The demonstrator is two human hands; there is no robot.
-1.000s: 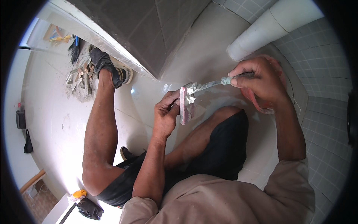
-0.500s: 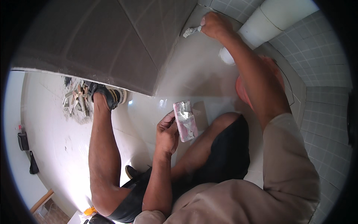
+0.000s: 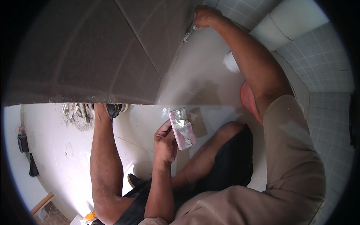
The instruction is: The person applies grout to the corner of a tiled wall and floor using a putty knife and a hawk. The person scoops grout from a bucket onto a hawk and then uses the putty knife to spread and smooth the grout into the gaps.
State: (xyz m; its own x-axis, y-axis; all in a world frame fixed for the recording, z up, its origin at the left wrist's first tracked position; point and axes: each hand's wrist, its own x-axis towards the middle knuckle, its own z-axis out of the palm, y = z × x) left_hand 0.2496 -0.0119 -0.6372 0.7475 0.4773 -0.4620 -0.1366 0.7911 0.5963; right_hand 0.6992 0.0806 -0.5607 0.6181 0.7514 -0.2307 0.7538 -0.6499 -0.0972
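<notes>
- At the near centre, grasping a pink slab (image 3: 191, 140) by its left side with the fingers of the left hand (image 3: 165, 146); loaded with whitish paste (image 3: 182, 123) on the upper face, so apparently with plenty left to use.
- Past the bent right knee (image 3: 235, 129), showing only a curved side of a red vessel (image 3: 248, 100); contents impossible to make out behind the right arm.
- Farther off, clenching a thin, pale-smeared tool (image 3: 189, 34) in the right hand (image 3: 206, 17), with the handle mostly buried in curled fingers.
- Along the seam (image 3: 174, 63) of dark tiled wall (image 3: 93, 56) and floor (image 3: 210, 75), seemingly midway through; hard to tell treated lengths from untreated, or tip touching from tip just beside.
- Also cut off: rubble (image 3: 79, 114) by the wall's lower edge, white pipe (image 3: 277, 28) partly by the forearm.
</notes>
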